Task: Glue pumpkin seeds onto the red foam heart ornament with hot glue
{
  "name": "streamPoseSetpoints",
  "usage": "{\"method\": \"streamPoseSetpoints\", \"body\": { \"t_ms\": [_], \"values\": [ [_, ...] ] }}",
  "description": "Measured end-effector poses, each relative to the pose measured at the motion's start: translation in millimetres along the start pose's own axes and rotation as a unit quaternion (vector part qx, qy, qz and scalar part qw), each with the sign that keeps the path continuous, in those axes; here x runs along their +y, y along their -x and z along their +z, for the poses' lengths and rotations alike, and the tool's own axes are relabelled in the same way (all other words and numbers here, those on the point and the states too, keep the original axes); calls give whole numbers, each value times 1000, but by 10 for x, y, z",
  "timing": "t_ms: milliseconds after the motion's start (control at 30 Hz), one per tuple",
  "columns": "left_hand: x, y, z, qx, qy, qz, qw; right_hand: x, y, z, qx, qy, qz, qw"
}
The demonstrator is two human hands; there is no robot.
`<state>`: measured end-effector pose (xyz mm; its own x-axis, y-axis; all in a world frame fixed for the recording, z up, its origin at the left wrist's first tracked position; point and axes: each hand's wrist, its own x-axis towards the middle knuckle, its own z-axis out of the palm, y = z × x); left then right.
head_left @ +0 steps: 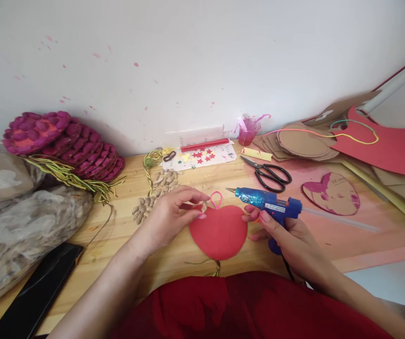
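Observation:
A red heart-shaped piece [220, 233] lies flat on the table in front of me, with a pink loop [216, 199] standing out at its top notch. My left hand [174, 214] pinches a small pale peanut shell [204, 206] at the heart's upper left edge. My right hand [287, 233] is wrapped round a blue glue gun [269, 203], its metal nozzle pointing left above the heart's upper right side. A clear glue stick [340, 220] sticks out of the gun's back. Beside my left hand lies a pile of peanut shells [165, 181].
Black-handled scissors [271, 176] lie behind the glue gun. A purple-stained cardboard heart [331, 193] and cardboard rounds [303, 141] are on the right. At left stand stacked purple shell-covered pieces [64, 141] and a plastic bag [36, 240]. Star cutouts [202, 155] lie at the back.

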<state>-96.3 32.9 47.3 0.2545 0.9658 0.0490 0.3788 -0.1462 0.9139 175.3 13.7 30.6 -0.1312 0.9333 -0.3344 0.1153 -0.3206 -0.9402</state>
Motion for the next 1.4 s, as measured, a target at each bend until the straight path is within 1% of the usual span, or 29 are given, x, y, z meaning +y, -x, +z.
{"method": "streamPoseSetpoints", "body": {
  "t_ms": [67, 167, 333, 400, 467, 567, 667, 733, 800, 900, 967, 1067, 1200, 1300, 1400],
  "values": [
    [-4, 17, -23, 6, -41, -18, 999, 19, 17, -19, 5, -30, 8, 1000],
    [1, 28, 3, -2, -68, -46, 997, 42, 35, -30, -1, -91, 6, 996],
    [14, 56, 97, 11, -70, -65, 995, 46, -44, -16, -9, -127, -15, 992],
    [-1, 84, 123, 7, -68, -62, 996, 37, -94, -11, -8, -134, -23, 991],
    [-19, 114, 137, -10, -80, -50, 995, 22, -127, 0, 2, -144, -22, 989],
    [-22, 133, 132, -30, -146, 3, 989, 2, -123, 34, 27, -170, -25, 985],
    [23, 97, 108, -40, -235, 89, 967, 7, -94, 83, 28, -204, -42, 978],
    [78, 47, 99, -73, -291, 130, 945, 26, -93, 115, 10, -220, -36, 975],
    [149, -10, 102, -125, -344, 147, 919, 44, -111, 140, 0, -226, -21, 974],
    [258, -94, 119, -197, -412, 156, 876, 55, -138, 157, 8, -224, -11, 974],
    [312, -144, 130, -223, -445, 168, 851, 56, -144, 158, 11, -221, -11, 975],
    [352, -211, 140, -245, -468, 191, 828, 65, -145, 154, 5, -214, -13, 977],
    [364, -277, 155, -263, -466, 210, 818, 82, -151, 157, 3, -212, -14, 977],
    [375, -306, 165, -270, -452, 205, 825, 83, -153, 158, 0, -213, -10, 977],
    [376, -321, 165, -271, -429, 195, 839, 81, -149, 158, -3, -214, -11, 977]
  ]
}}
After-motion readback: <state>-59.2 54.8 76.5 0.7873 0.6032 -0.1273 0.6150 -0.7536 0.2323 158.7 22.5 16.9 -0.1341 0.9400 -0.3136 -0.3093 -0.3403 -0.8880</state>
